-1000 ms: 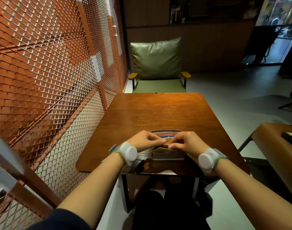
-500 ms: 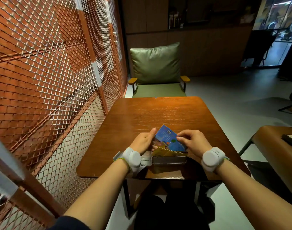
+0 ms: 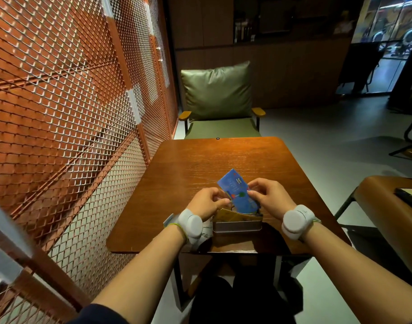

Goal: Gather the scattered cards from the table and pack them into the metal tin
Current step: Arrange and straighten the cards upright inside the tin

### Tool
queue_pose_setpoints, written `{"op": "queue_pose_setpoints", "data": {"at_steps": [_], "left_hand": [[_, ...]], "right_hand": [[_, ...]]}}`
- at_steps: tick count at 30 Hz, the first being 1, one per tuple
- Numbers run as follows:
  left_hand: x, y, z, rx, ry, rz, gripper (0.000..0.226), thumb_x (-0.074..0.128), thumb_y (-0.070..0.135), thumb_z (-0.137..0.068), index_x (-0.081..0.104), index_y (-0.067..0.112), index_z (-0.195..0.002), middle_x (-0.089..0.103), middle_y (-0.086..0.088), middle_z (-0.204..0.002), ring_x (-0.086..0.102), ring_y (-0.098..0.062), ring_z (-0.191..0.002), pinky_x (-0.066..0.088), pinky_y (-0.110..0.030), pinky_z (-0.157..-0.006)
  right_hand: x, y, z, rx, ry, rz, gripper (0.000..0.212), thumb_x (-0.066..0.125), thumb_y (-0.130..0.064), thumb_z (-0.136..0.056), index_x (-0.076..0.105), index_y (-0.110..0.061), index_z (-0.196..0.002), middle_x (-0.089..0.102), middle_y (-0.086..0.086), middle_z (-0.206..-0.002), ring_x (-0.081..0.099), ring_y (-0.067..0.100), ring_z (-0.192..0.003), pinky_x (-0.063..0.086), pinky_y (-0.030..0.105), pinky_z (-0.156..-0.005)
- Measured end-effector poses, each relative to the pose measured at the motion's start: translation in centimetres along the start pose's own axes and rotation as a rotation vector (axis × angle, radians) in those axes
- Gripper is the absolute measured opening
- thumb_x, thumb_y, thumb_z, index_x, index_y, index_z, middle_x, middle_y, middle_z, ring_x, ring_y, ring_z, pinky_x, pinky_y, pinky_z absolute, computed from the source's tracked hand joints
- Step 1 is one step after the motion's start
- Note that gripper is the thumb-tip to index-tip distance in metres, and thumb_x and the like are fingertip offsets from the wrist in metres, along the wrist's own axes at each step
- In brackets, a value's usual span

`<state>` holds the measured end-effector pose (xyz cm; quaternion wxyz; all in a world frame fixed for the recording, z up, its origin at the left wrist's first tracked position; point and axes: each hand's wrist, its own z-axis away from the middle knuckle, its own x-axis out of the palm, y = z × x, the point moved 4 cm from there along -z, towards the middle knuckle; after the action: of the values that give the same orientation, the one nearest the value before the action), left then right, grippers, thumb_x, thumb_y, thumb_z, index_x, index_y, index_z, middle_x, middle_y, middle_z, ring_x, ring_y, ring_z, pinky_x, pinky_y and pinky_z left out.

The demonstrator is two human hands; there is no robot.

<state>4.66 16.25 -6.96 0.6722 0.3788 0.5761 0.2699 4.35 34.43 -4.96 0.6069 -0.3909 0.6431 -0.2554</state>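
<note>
A silver metal tin stands near the front edge of the wooden table. A stack of cards with a blue top face sticks up out of it, tilted back to the left. Yellow card edges show at the tin's rim. My left hand pinches the stack's left side and my right hand grips its right side. Both wrists wear white bands. The lower part of the cards is hidden inside the tin.
An orange mesh screen runs along the table's left side. A green armchair faces me across the table. Another brown table stands to the right. Something pale lies under my left wrist, beside the tin.
The cards lay flat in the tin under both hands; now they are tipped up on end, blue face showing, and have risen a little since half a second ago.
</note>
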Motion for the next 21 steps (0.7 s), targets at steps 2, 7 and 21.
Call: {"op": "queue_pose_setpoints", "data": {"at_steps": [2,7,21], "left_hand": [[-0.5,-0.7,0.1,-0.028,0.044,0.01,0.014,0.06,0.014,-0.092,0.064,0.007,-0.103,0.074,-0.012,-0.094,0.064,-0.017,-0.07,0.055,-0.034,-0.075],[-2.3,-1.9,0.1,-0.121,0.254,-0.089,0.008,0.053,0.015,-0.094,0.061,0.015,-0.095,0.07,-0.008,-0.094,0.067,-0.021,-0.088,0.056,-0.037,-0.088],[-0.7,0.5,0.4,0.029,-0.197,-0.3,0.027,0.072,0.025,-0.083,0.072,0.012,-0.107,0.074,-0.007,-0.104,0.062,-0.006,-0.084,0.051,-0.02,-0.082]], "right_hand": [[-0.3,-0.3,0.1,-0.017,0.003,0.064,0.015,0.06,-0.008,-0.089,0.068,-0.012,-0.101,0.07,0.009,-0.101,0.065,0.023,-0.099,0.055,0.029,-0.075],[0.6,-1.3,-0.1,-0.042,-0.111,0.323,0.025,0.055,-0.016,-0.093,0.065,-0.015,-0.116,0.064,0.007,-0.12,0.058,0.022,-0.112,0.052,0.038,-0.093],[2.6,-1.0,-0.9,-0.126,-0.128,0.65,0.013,0.069,-0.032,-0.08,0.072,-0.022,-0.088,0.055,-0.003,-0.093,0.057,0.019,-0.1,0.048,0.031,-0.081]]}}
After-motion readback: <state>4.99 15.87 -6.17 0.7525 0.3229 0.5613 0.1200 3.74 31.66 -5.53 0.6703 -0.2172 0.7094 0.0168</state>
